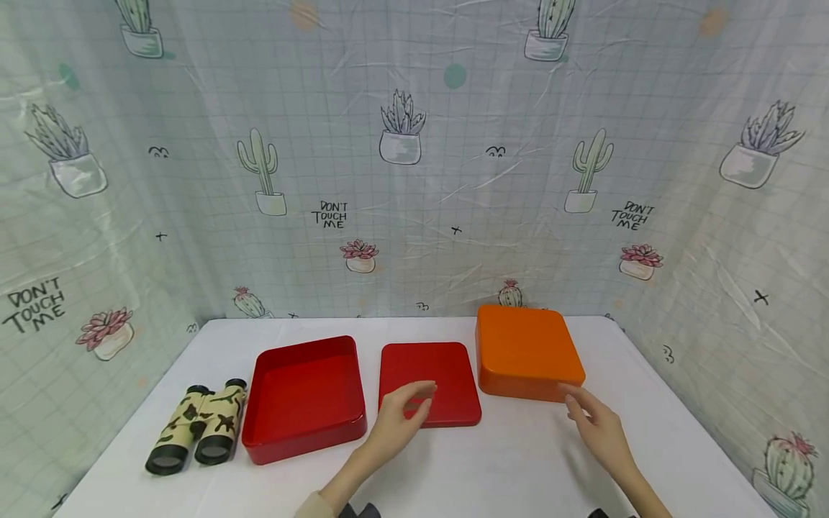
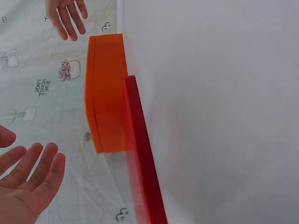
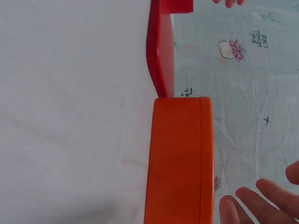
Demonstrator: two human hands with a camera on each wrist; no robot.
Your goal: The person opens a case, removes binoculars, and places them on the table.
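Note:
My left hand [image 1: 392, 423] hovers over the near part of a flat red lid [image 1: 424, 363], fingers loosely bent and holding nothing. Close to the near right corner of an orange box [image 1: 527, 344] is my right hand [image 1: 601, 433], also holding nothing; whether a fingertip touches the box is unclear in the head view. A seam runs along the side of the orange box [image 3: 180, 158] in the right wrist view, so a lid seems to be on it. An uncovered red box [image 1: 311, 437] stands left of the red lid, its inside showing bare red.
Camouflage-patterned binoculars [image 1: 197, 424] lie at the left, beside the red box. All of it stands on a white table [image 1: 492, 467]. A cloth printed with cacti [image 1: 427, 194] hangs behind and along both sides.

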